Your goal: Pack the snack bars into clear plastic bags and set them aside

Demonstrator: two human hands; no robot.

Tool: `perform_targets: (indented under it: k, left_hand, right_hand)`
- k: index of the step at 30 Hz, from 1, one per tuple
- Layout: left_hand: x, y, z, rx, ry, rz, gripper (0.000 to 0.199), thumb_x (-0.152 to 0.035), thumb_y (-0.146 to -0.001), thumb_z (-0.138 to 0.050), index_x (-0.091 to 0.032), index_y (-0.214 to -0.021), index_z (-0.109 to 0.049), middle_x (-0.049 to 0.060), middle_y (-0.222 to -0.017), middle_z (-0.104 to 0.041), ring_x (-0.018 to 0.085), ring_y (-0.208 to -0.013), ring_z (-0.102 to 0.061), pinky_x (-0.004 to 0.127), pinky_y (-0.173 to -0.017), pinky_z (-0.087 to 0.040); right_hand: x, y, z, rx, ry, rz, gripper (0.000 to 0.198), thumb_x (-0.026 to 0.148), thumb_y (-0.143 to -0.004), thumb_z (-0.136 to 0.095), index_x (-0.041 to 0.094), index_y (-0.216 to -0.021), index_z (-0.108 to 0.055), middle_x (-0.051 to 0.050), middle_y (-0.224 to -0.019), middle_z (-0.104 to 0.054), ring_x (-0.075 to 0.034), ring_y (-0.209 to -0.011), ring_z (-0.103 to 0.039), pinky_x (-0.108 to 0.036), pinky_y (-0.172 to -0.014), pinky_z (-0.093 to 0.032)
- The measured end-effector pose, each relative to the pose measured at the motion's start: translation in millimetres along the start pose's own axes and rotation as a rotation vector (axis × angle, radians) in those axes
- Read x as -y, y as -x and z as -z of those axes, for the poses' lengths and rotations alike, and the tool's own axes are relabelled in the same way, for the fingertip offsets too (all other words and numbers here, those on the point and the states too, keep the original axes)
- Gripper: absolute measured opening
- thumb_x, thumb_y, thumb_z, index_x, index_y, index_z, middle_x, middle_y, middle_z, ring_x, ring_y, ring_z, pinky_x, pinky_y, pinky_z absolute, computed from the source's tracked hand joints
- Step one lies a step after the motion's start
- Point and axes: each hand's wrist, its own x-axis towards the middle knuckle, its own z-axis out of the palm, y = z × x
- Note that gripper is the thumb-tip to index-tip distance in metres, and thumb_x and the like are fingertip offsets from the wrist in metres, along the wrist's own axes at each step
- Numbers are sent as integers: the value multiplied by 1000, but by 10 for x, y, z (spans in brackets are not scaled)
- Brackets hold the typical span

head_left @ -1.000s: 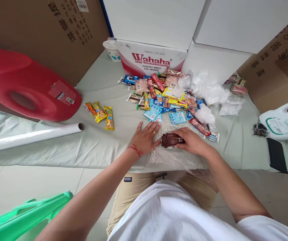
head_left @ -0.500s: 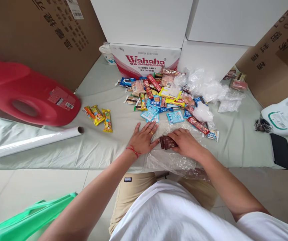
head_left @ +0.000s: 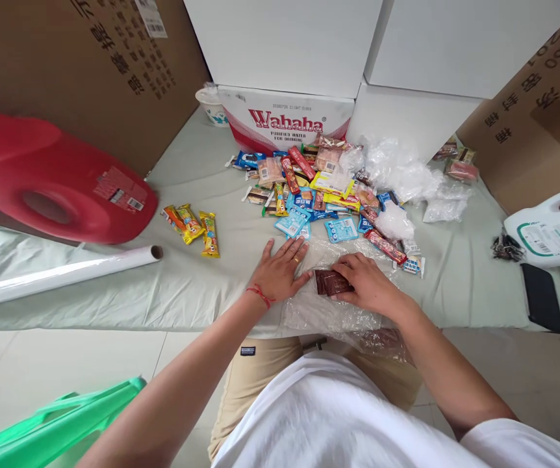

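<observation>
Packets | long axis sideways | visible ends toward left hand

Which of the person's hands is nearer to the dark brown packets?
Right. The right hand is on the dark brown packets, fingers and thumb at their right end. The left hand lies flat beyond their left end, its thumb pointing toward them.

1. Left hand: palm down and flat, fingers spread, left of the brown packets, thumb pointing toward them.
2. Left forearm: slants in from the near left of the packets.
3. Right hand: curled around the packets' right end, fingers far side, thumb near side.
4. Right forearm: slants in from their near right.
</observation>
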Motion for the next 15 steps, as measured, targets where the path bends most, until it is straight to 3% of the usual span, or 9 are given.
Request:
perform_targets:
  k: [5,9,15]
  left_hand:
    - [16,-4,-17,-2,3,-11,70,-59,-104,-37,-26,-166,-33,9,-173,-32,32,-160,-32,66,-130,-13]
    - [7,-1,10,7,-2,0,69,-58,-104,-38,-26,-166,-33,9,-173,-31,31,-160,-31,65,-131,-12]
    - [3,-3,14,6,5,-5,71,-57,-104,-37,-23,-166,-32,10,-173,-32,31,-160,-31,66,-131,-11]
  right_hand:
    - [52,-21,7,-55,-59,-108,50,50,-94,-74,19,-131,-66,-14,-126,-66,-32,-119,-54,-45,-99,-44]
    - [198,-71,-28,-63,-16,-148,65,60,-91,-73,19,-140,-61,-17,-131,-65,-35,-122,-53,-47,-99,-44]
    - [223,-52,-39,4,-13,-154,61,34,-93,-74,17,-149,-55,-16,-140,-62,-33,-128,-51,-47,-105,-41]
